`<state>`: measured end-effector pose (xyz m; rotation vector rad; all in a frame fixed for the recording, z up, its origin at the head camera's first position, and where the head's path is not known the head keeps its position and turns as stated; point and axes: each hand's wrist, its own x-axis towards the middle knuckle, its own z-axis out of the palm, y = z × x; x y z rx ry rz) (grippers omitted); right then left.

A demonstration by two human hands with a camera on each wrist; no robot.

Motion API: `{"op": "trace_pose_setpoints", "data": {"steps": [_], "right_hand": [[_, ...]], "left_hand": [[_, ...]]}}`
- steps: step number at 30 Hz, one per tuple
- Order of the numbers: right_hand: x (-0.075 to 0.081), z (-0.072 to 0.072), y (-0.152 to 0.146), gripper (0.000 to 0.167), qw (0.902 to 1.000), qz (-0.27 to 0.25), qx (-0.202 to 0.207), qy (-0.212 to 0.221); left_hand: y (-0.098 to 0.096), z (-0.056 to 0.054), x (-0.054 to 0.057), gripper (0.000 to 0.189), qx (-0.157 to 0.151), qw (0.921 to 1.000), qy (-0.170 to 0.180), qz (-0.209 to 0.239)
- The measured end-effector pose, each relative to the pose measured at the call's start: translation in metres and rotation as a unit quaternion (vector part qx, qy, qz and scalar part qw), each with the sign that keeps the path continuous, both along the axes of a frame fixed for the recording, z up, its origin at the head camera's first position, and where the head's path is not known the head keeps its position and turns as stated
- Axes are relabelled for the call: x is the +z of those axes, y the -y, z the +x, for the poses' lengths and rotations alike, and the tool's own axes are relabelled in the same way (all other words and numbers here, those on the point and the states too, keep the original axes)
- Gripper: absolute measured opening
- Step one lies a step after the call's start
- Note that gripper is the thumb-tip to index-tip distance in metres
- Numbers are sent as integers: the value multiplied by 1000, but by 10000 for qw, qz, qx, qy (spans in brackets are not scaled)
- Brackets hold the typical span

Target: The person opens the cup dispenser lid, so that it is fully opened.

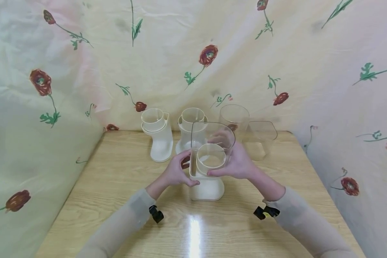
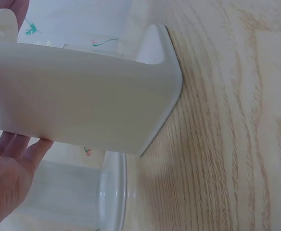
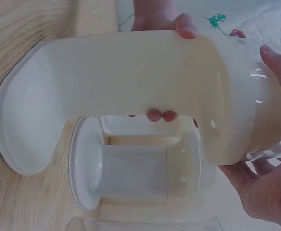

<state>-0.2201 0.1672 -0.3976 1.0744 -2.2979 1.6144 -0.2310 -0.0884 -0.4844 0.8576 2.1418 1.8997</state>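
Note:
A white stand (image 1: 207, 190) with a curved column and flared foot is upright on the table at centre. At its top is a cream ring-shaped neck (image 3: 267, 113), with a clear plastic container (image 1: 198, 134) around or over it; the exact fit cannot be told. My left hand (image 1: 176, 171) grips the stand's column (image 2: 78, 96), thumb on the near side, fingertips (image 3: 154, 115) showing past its far edge. Around the clear container at neck height, my right hand (image 1: 237, 161) curls, its thumb at the front and its fingers seen through the plastic.
Two similar white stands, one at back left (image 1: 161, 143) and one at back centre (image 1: 183, 138), stand behind my hands. At back right are a round clear container (image 1: 242, 116) and an angular clear container (image 1: 261, 138). Flowered cloth (image 1: 167, 64) hangs beyond the wooden table (image 1: 116, 172).

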Motion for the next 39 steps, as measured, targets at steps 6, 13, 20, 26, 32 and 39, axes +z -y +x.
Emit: {"op": "trace_pose_setpoints", "data": {"steps": [6, 13, 20, 26, 32, 39], "right_hand": [[0, 2, 1, 114, 9998, 51, -133, -99], [-5, -3, 0, 122, 9993, -309, 82, -195], [-6, -8, 5, 113, 9986, -375, 13, -377], [-8, -9, 3, 103, 9994, -321, -4, -159], [-10, -8, 3, 106, 9992, -383, 41, -108], [-7, 0, 3, 111, 9993, -377, -37, -69]], "left_hand": [[0, -1, 2, 102, -64, 10000, 34, 45], [-2, 0, 2, 99, 128, 9999, -72, 32], [-3, 1, 2, 99, 252, 9995, -87, 155], [-6, 2, 0, 100, 208, 9994, -138, 220], [-4, 2, 0, 101, 214, 9996, -125, 134], [-5, -1, 2, 102, 224, 9997, 2, -34]]}}
